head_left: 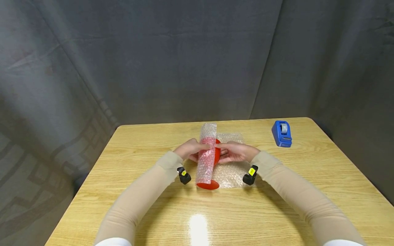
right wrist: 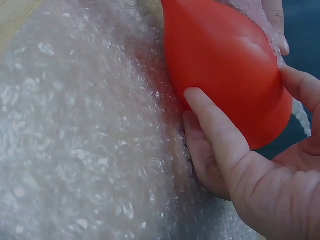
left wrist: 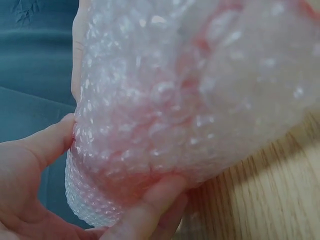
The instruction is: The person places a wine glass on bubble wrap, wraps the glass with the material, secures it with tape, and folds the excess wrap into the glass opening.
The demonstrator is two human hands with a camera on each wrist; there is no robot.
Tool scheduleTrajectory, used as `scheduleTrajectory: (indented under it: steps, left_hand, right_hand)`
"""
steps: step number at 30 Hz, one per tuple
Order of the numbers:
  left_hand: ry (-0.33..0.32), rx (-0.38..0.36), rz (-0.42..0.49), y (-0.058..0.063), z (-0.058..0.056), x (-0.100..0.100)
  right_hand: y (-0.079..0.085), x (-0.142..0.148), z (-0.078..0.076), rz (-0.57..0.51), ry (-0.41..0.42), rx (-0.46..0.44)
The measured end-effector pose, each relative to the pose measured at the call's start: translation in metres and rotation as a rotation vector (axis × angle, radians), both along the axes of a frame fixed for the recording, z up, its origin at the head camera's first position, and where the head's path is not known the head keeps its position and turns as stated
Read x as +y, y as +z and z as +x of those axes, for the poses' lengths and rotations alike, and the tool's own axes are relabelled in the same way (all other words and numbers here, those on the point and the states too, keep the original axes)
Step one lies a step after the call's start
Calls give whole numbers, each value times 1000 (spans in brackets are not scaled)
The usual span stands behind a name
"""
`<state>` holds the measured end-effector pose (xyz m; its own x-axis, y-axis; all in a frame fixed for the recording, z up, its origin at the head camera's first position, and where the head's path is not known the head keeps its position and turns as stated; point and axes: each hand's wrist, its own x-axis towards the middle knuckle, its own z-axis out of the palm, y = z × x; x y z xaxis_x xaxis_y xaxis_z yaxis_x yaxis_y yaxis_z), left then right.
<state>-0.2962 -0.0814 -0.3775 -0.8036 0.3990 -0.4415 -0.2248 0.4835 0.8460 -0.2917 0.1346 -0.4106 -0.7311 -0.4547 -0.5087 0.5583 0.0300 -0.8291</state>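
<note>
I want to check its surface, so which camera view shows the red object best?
Right wrist: the red object is close and largely bare there, though the right hand covers part. The head view shows it small, mostly under bubble wrap. The left wrist view gives mostly a red tint through the wrap.

We saw grey cloth hanging behind and on both sides of a wooden table with rounded far corners; white glare shone on its near part.
</note>
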Motion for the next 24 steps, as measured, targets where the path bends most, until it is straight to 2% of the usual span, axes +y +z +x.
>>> scheduleTrajectory:
  steps: [4, 8, 12, 20, 24]
  left_hand:
    - [-16, -55, 47, -6, -5, -6]
    - [8, -129, 68, -9, -9, -10]
    - [35, -162, 60, -11, -10, -10]
    - [2, -115, 18, -10, -8, -8]
    - [-2, -108, 20, -10, -8, -7]
  right_hand:
    - [1, -1, 2, -8, 11, 3]
    - [1, -1, 2, -7, 14, 7]
    - [1, -1, 1, -5, 14, 12]
    - [8, 0, 2, 89, 6, 36]
    - [14, -1, 4, 157, 12, 95]
